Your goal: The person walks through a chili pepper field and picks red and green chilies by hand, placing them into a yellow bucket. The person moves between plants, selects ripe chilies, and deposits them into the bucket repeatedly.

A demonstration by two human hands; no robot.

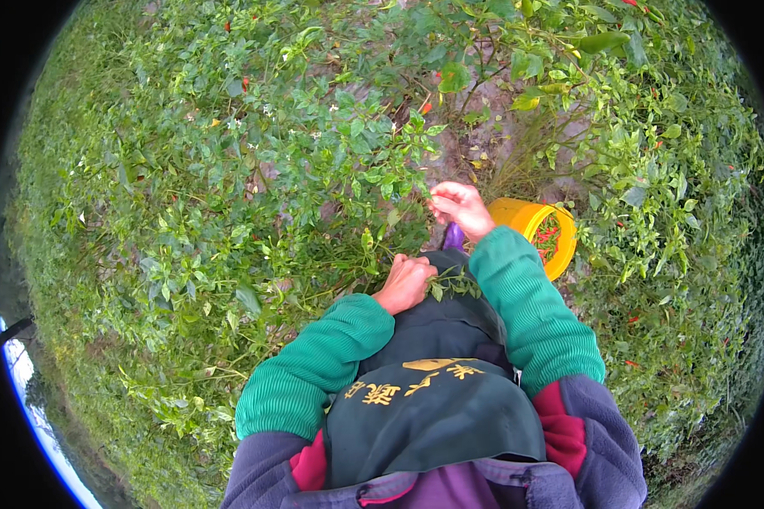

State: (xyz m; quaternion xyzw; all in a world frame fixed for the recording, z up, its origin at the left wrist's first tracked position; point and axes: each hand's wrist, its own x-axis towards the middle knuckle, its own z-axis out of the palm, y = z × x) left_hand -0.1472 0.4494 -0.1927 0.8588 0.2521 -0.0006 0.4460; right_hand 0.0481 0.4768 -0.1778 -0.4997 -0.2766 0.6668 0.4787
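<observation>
My left hand (406,283) is closed around a leafy chili branch (449,285), whose sprig sticks out to the right over the dark apron (433,413). Above and to the right, my right hand (461,207) has its thumb and fingers bent together beside the leaves of a chili plant (391,172). Whether anything small lies between those fingertips is hidden. Just right of that hand, a yellow bucket (516,213) leans on its side with its mouth facing right. Red and green chilies (547,238) lie inside it.
Dense chili plants (184,254) spread on the left and more bushes (668,210) on the right, with scattered red fruits. Bare soil (490,133) shows between the rows ahead. Large green peppers (603,42) hang at the upper right. Part of purple footwear (453,235) shows below my right hand.
</observation>
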